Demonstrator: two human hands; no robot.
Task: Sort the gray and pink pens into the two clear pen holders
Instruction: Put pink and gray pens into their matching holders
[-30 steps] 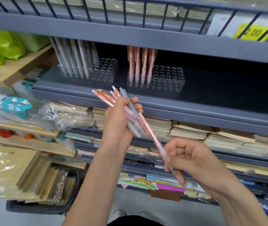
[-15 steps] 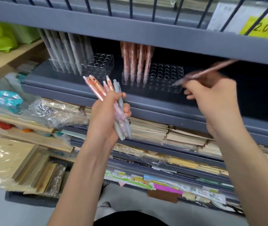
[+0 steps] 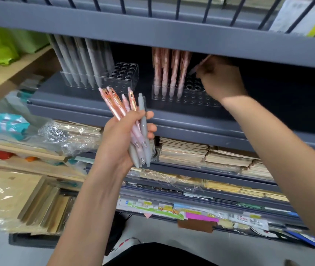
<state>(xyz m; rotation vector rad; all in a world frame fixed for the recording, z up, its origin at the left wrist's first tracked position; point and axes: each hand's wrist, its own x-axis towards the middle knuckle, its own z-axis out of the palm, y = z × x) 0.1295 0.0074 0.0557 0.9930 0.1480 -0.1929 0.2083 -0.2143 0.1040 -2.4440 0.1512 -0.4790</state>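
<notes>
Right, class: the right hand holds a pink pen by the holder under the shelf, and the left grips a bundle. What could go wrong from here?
1. The right hand holds its pink pen tilted, close under the upper shelf edge. It may catch there or miss a hole in the right holder.
2. That hand is beside the standing pink pens and could knock them.
3. The left hand grips a fanned bundle, so the gray pen could slip out.

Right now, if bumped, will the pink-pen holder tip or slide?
Probably slides: the pink-pen holder is low and wide on a smooth shelf. Likely light, clear plastic. Tall pink pens crowd its left end, so it could rock.
</notes>
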